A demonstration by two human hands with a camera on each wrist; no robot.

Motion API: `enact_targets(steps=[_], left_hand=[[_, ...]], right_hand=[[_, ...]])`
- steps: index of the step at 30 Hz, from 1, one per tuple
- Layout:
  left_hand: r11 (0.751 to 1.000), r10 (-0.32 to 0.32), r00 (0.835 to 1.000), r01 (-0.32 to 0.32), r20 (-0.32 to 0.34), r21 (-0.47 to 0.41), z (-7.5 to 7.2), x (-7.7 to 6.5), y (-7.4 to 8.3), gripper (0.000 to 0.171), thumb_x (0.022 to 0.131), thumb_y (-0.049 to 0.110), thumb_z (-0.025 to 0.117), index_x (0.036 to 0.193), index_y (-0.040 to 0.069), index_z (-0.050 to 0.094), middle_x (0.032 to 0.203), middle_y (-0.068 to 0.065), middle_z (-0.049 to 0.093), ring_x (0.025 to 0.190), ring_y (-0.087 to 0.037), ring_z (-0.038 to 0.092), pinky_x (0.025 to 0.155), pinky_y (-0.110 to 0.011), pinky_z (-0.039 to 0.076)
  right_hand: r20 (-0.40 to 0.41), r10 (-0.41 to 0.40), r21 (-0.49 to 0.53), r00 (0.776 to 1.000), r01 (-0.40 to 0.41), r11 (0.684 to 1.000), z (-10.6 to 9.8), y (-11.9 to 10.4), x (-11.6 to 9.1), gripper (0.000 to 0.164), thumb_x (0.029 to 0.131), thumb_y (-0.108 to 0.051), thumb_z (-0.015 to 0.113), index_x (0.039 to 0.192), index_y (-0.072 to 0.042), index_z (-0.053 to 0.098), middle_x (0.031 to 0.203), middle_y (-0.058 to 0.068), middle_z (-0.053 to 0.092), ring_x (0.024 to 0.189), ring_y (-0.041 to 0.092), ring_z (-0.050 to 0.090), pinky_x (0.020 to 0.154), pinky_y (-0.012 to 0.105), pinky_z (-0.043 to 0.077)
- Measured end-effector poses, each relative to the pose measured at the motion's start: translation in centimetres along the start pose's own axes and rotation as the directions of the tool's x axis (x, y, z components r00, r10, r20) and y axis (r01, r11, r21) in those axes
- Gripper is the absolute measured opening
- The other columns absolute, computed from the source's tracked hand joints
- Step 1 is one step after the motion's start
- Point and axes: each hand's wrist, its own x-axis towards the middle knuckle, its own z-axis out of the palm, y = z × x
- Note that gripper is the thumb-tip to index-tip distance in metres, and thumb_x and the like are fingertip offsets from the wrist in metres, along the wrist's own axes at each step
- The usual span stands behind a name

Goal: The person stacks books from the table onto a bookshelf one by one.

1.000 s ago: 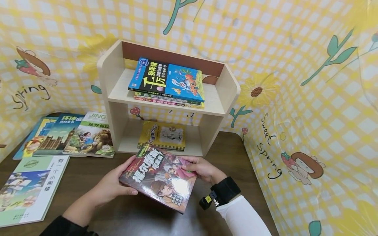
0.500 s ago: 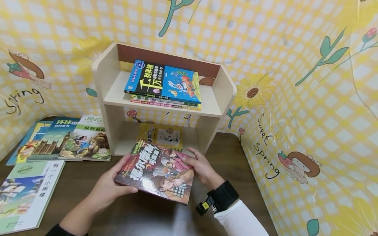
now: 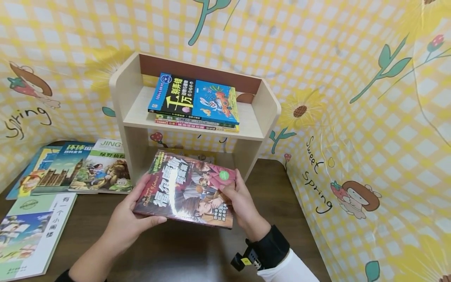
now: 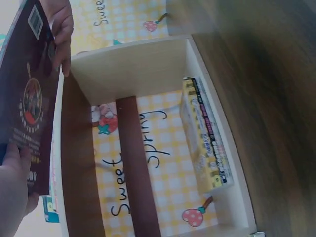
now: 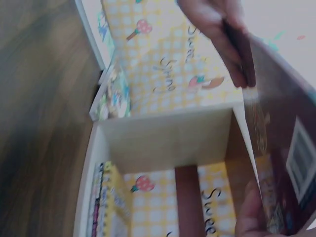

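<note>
A dark comic-style paperback book (image 3: 186, 192) with white Chinese lettering is held in front of the shelf's lower compartment, its cover facing up. My left hand (image 3: 128, 221) grips its left edge, thumb along the lower front. On the right side, my right hand (image 3: 246, 207) pinches the edge, thumb on the cover and fingers underneath. Both wrist views show the book's back cover (image 4: 29, 103) with a barcode. Yellow books (image 4: 200, 138) lie stacked in the lower compartment; in the head view the held book mostly hides them.
The two-tier wooden bookshelf (image 3: 255, 123) stands on a dark table (image 3: 275, 188). Its upper tier carries a stack of books (image 3: 193, 102). Overlapping books (image 3: 102, 168) lie left of the shelf, and a green-and-white book (image 3: 33, 235) nearer. Yellow checked cloth surrounds everything.
The book has risen toward the shelf and turned slightly, covering the yellow books more. My right hand has shifted its hold along the right edge, exposing a round green sticker.
</note>
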Motion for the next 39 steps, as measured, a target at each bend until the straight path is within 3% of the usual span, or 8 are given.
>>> enact_targets(steps=[4,8,11,16,22,27,32,39], left_hand=[[1.0,0.015,0.999,-0.016,-0.037,-0.006,0.2,0.0,0.6,0.108,0.072,-0.006,0.081,0.156,0.022,0.019,0.156,-0.02,0.023,0.112,0.007,0.042,0.083,-0.009,0.047],[0.999,0.035,0.997,-0.035,-0.067,-0.003,0.2,0.1,1.3,0.107,0.072,-0.006,0.08,0.156,0.022,0.019,0.158,-0.017,0.02,0.122,0.002,0.037,0.086,-0.006,0.044],[0.999,0.036,0.995,-0.035,-0.09,0.018,0.1,0.3,1.8,0.107,0.074,-0.005,0.08,0.156,0.024,0.017,0.159,-0.014,0.019,0.129,-0.007,0.035,0.088,-0.005,0.041],[0.998,0.014,0.991,-0.006,-0.136,0.058,-0.3,0.7,2.9,0.107,0.077,0.001,0.079,0.156,0.032,0.013,0.159,-0.011,0.018,0.133,-0.028,0.03,0.086,-0.003,0.039],[0.995,0.033,0.987,-0.018,-0.156,0.094,-0.6,1.7,4.4,0.106,0.079,0.007,0.079,0.155,0.035,0.01,0.16,-0.007,0.015,0.136,-0.034,0.025,0.088,-0.004,0.039],[0.99,0.037,0.986,-0.014,-0.163,0.141,-0.6,2.9,5.2,0.105,0.08,0.015,0.08,0.155,0.036,0.01,0.16,-0.004,0.017,0.138,-0.033,0.023,0.093,-0.008,0.038],[0.988,0.077,0.987,-0.056,-0.144,0.144,-0.5,4.5,5.9,0.104,0.08,0.017,0.08,0.156,0.033,0.01,0.16,-0.004,0.019,0.138,-0.031,0.027,0.099,-0.015,0.039],[0.992,0.07,0.991,-0.057,-0.111,0.115,-0.5,6.9,6.5,0.104,0.081,0.024,0.079,0.157,0.026,0.009,0.16,-0.007,0.017,0.14,-0.03,0.024,0.111,-0.051,0.03]], right_hand=[[0.025,-0.021,0.004,0.999,0.021,1.0,0.7,-0.6,-1.0,0.088,0.093,-0.007,0.05,0.155,-0.026,-0.009,0.157,0.015,0.025,0.117,0.026,0.055,0.089,0.027,0.05],[0.013,-0.045,-0.07,0.999,0.045,0.997,1.2,-1.0,-1.7,0.091,0.092,-0.007,0.053,0.155,-0.026,-0.009,0.162,0.007,0.0,0.138,0.029,0.03,0.091,0.026,0.048],[0.014,-0.063,-0.108,0.998,0.065,0.992,1.7,-1.3,-2.2,0.092,0.091,-0.007,0.056,0.156,-0.025,-0.006,0.162,0.004,-0.011,0.142,0.028,0.019,0.089,0.025,0.048],[0.086,-0.119,-0.12,0.989,0.129,0.984,2.1,-2.0,-3.1,0.098,0.089,-0.009,0.065,0.156,-0.024,-0.006,0.161,0.007,-0.001,0.14,0.025,0.028,0.1,0.032,0.043],[0.114,-0.239,-0.321,0.964,0.264,0.91,1.7,-2.9,-3.1,0.107,0.084,-0.022,0.076,0.155,-0.028,-0.004,0.162,-0.001,0.004,0.147,0.018,0.009,0.116,0.053,0.015],[0.111,-0.323,-0.411,0.94,0.34,0.846,1.5,-3.7,-2.0,0.103,0.087,-0.025,0.073,0.156,-0.021,-0.004,0.162,0.001,0.002,0.148,0.02,0.007,0.117,0.05,0.016],[0.121,-0.375,-0.42,0.919,0.39,0.819,1.3,-4.8,-0.7,0.1,0.089,-0.017,0.07,0.156,-0.016,-0.006,0.162,0.003,0.0,0.148,0.019,0.004,0.118,0.048,0.015],[0.1,-0.39,-0.414,0.915,0.395,0.82,1.1,-6.0,1.1,0.099,0.09,-0.013,0.069,0.155,-0.014,-0.006,0.162,0.001,-0.002,0.147,0.015,0.002,0.119,0.043,0.012]])
